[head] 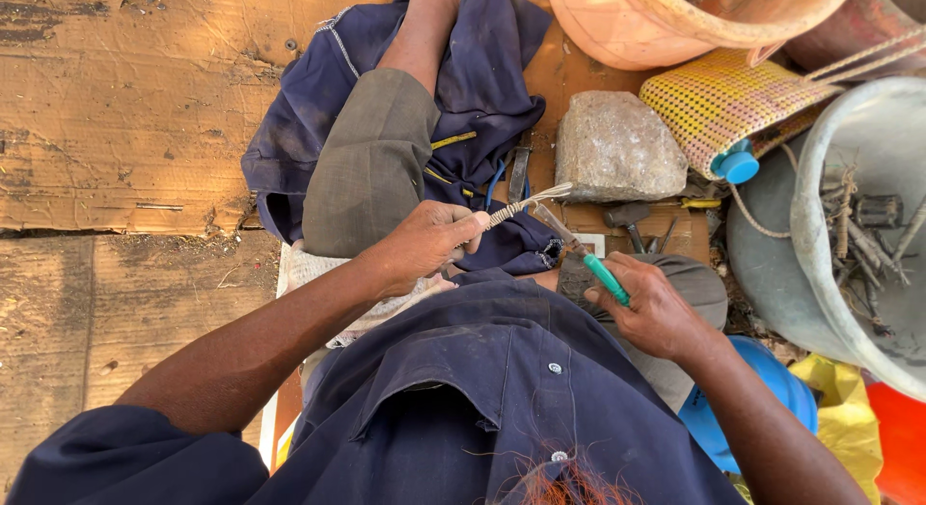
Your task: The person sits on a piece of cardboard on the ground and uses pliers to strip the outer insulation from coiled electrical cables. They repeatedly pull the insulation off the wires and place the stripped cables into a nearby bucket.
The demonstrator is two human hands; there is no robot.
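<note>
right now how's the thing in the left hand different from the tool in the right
The left hand grips a pale metal cable whose far end frays into loose strands; the right hand holds a green-handled tool with a rigid, flat metal blade. The cable is bare metal throughout, while the tool has a bright plastic grip. The cable points up and right; the tool points up and left. Both are slim, and their tips meet above the lap.
</note>
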